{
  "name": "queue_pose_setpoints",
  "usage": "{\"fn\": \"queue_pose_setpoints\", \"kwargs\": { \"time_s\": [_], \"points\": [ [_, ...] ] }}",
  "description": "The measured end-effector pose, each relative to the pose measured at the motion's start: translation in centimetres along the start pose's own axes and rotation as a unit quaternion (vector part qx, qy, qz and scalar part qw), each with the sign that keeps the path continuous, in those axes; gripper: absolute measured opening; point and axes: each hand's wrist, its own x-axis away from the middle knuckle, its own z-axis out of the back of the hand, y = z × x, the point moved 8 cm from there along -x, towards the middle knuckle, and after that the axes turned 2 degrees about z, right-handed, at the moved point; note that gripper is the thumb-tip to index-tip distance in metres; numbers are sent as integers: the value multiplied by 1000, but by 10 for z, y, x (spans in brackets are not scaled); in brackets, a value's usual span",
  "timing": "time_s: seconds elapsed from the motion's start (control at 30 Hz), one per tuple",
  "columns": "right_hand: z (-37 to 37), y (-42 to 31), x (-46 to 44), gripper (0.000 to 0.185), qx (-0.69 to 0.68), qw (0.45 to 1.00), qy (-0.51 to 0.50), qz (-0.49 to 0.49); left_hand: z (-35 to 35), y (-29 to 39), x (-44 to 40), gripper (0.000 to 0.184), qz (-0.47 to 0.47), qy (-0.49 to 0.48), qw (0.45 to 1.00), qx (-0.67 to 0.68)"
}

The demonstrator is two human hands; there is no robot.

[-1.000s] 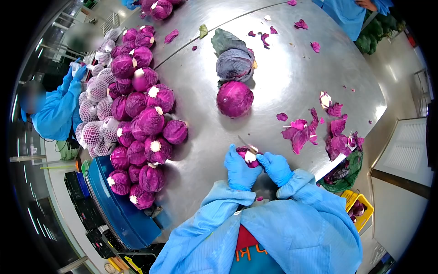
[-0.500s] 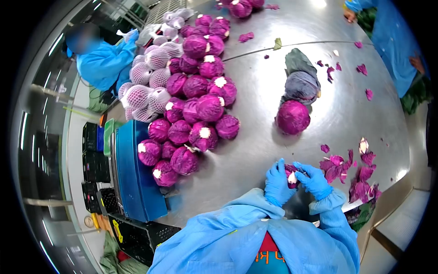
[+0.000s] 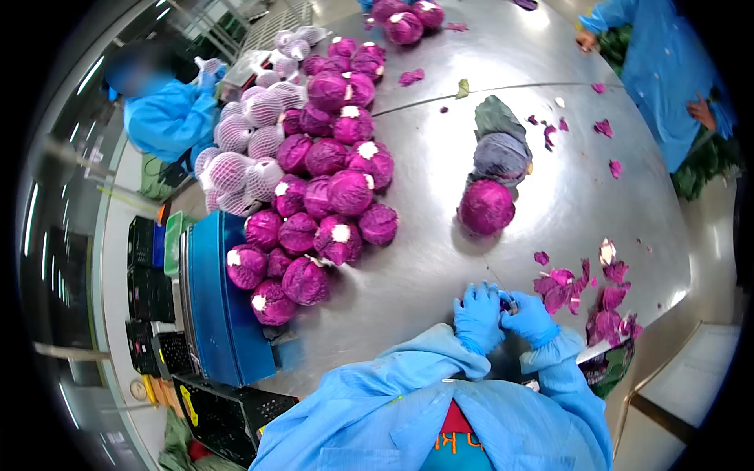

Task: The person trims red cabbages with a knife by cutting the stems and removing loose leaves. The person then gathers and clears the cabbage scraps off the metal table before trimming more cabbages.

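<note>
Both of my hands, in blue gloves, meet at the near edge of the metal table (image 3: 424, 282). My left hand (image 3: 478, 318) is wrapped round a small purple cabbage (image 3: 505, 302), which it mostly hides. Pressed against the cabbage's right side, my right hand (image 3: 532, 319) has its fingers curled; a knife is not clearly visible there now. Just beyond my hands sits a whole purple cabbage (image 3: 486, 208), touching a dull, greyish cabbage (image 3: 501, 158) with a loose dark leaf behind it. Torn purple leaves (image 3: 558, 289) lie right of my right hand.
Left, a large pile of purple cabbages (image 3: 326, 157) adjoins net-wrapped ones (image 3: 229, 172). A blue bin (image 3: 224, 306) stands at the table's left edge. A co-worker (image 3: 169, 118) is at the far left, another person (image 3: 675, 78) at the upper right. More leaves (image 3: 611, 326) lie at the right edge.
The view has swung left, shifting the table's contents rightward overall. The small cabbage has turned between my hands; its white cut base and the blade seen earlier no longer show clearly.
</note>
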Motion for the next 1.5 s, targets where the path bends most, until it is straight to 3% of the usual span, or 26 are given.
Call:
{"fn": "queue_pose_setpoints", "kwargs": {
  "time_s": [0.07, 0.1, 0.13, 0.27, 0.37, 0.4, 0.47, 0.53, 0.63, 0.67, 0.7, 0.77, 0.87, 0.9, 0.93, 0.97, 1.03, 1.13, 1.23, 1.33, 1.5],
  "points": [
    [4, -7, 5, 32, -57, 998, 21, 10, -8, -5, -7, 66, -13, 44, 998, 33],
    [-7, 30, -9, 29, -80, 996, 26, 30, -9, -5, -9, 61, -21, 63, 996, 51],
    [-7, 35, -6, 30, -85, 996, 28, 10, 3, -3, -10, 51, -12, 37, 998, 51],
    [-1, 6, 3, 32, -117, 991, 58, 32, 1, -4, -15, 52, -23, 47, 997, 59],
    [4, -5, 4, 31, 4, 996, 65, 61, 7, -4, -11, 58, -39, 84, 993, 78],
    [5, 14, 0, 31, -11, 991, 123, 42, 16, -5, -5, 60, -62, 112, 987, 95],
    [7, 61, -11, 31, -27, 989, 146, 3, 18, -5, 9, 72, -90, 125, 982, 108],
    [25, 85, -14, 30, -22, 983, 180, -23, 20, -9, 21, 72, -157, 172, 965, 123],
    [76, 96, 4, 34, -35, 944, 324, 53, 16, -37, 31, 75, -174, 163, 940, 245],
    [92, 108, 14, 38, 65, 932, 356, -29, 13, -50, 26, 77, -175, 153, 924, 305],
    [108, 83, 24, 42, 157, 900, 403, 49, 9, -65, 22, 79, -175, 141, 904, 364],
    [125, 47, 38, 44, 178, 875, 446, 57, 3, -85, 18, 83, -181, 130, 894, 389],
    [94, 42, 31, 47, 133, 920, 367, 4, 1, -92, 24, 83, -210, 96, 897, 378],
    [64, 64, 13, 42, -25, 950, 306, 53, 0, -91, 27, 83, -207, 86, 899, 377],
    [34, 58, 3, 36, -49, 975, 216, 16, 2, -88, 30, 82, -206, 76, 901, 375],
    [5, 42, -1, 30, -201, 971, 127, 7, 4, -86, 33, 82, -204, 65, 902, 374],
    [-44, 39, -7, 32, -283, 957, 3, -70, 2, -92, 34, 80, -192, 62, 906, 373],
    [-75, 39, -11, 37, -296, 951, -20, -82, -7, -96, 35, 83, -197, 72, 901, 379],
    [-71, 36, -11, 37, -305, 943, -55, -123, -16, -110, 38, 88, -32, 109, 856, 505],
    [-72, 32, -13, 38, -314, 935, -105, -123, -47, -119, 42, 91, 84, -17, 812, 577],
    [-74, 30, -22, 41, -258, 958, -115, -37, -49, -122, 35, 87, 77, -60, 782, 615]
  ]
}}
